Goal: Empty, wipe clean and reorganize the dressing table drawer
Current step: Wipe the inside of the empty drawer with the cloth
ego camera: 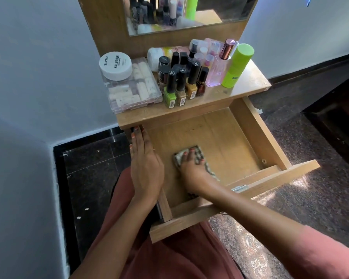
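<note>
Pressing a checked cloth (pixel 199 152) onto the drawer floor (pixel 220 133), the right hand (pixel 191 164) lies with its fingers spread and nearly flat, bearing on the fabric rather than closing round it. The cloth sits directly beneath this hand, in the near left part of the floor, and one end trails out past the wrist toward the front panel. The left hand (pixel 146 166) rests flat along the left wall of the drawer (pixel 258 131), fingers straight, holding nothing; its fingertips reach the gap under the table top (pixel 248 81). The drawer is pulled well out and contains only the cloth, so the step in hand appears to be wiping. Three hazards follow. Downward load near the front of an extended drawer may strain or unseat it. If the drawer slides inward, the left fingertips could be pinched against the table top edge. Vigorous strokes may shake the table and topple the nail polish bottles (pixel 181 87) crowded near its front edge, directly above the open drawer. The far corners and right side of the floor are likely not yet wiped.
</note>
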